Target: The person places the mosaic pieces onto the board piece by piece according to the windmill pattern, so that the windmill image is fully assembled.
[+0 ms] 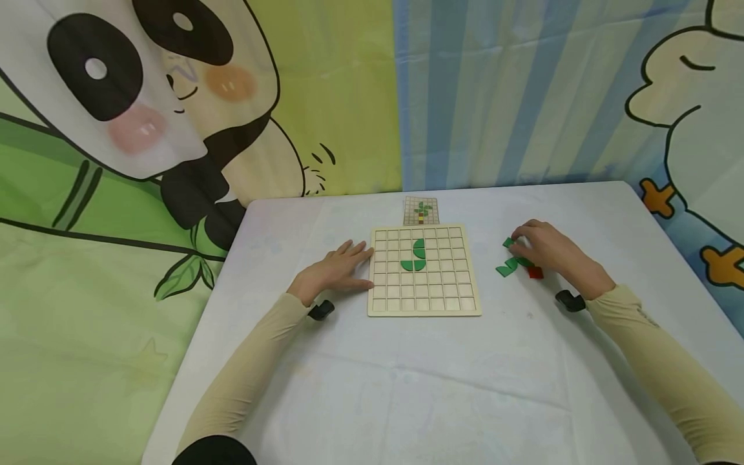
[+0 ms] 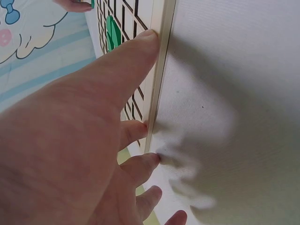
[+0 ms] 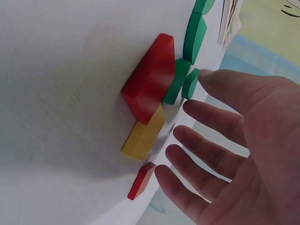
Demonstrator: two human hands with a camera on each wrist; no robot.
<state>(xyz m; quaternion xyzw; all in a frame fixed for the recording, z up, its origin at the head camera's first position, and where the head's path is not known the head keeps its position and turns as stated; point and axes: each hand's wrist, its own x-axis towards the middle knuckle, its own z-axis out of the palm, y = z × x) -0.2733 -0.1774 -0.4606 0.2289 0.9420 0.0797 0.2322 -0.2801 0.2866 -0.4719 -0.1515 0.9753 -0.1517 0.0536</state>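
Note:
My left hand [image 1: 340,270] rests with fingers spread at the left edge of a square wooden grid board [image 1: 421,309]. Its thumb tip lies on the rim in the left wrist view. Several green quarter-round tiles [image 1: 420,265] sit in the board's upper middle cells. Over a loose group of tiles to the right is my right hand [image 1: 546,247], fingers loosely bent. In the right wrist view its thumb and forefinger tips are right at a small green tile [image 3: 189,85]. Close by are a red tile [image 3: 152,77], a yellow tile [image 3: 144,137] and a smaller red tile [image 3: 140,182].
A small pattern card [image 1: 421,211] with a green, yellow and red design lies against the board's far edge. The white-covered table [image 1: 442,387] reaches back to a printed curtain [image 1: 494,97]. More green tiles [image 1: 507,267] lie left of the right hand.

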